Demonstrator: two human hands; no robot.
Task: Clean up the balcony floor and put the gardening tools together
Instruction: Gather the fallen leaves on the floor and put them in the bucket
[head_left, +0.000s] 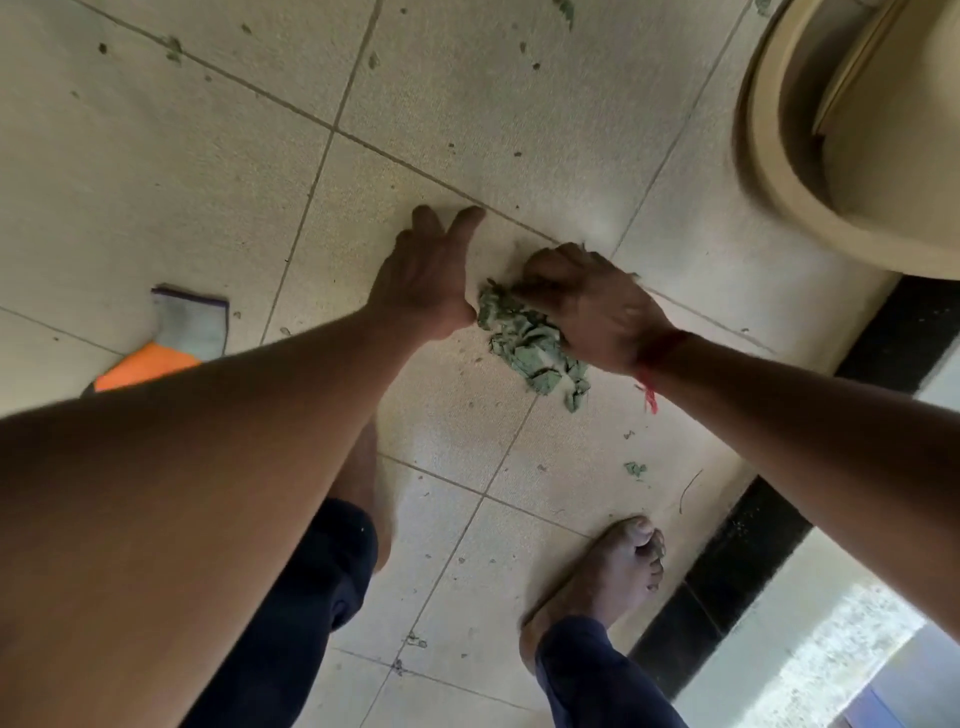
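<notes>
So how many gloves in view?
1. A grey-and-orange glove lies on the floor tiles at the left, partly covered by the left forearm. Another may be hidden behind the arms.

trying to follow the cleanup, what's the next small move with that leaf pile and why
Probably slide the left hand in against the leaf pile so both hands can scoop it: the leaves lie bunched on the floor, and the right hand grips them.

leaf pile (530, 345) green | floor tiles (156, 156) beige, speckled | glove (193, 332) grey-orange, purple cuff | wrist thread (658, 351) red
</notes>
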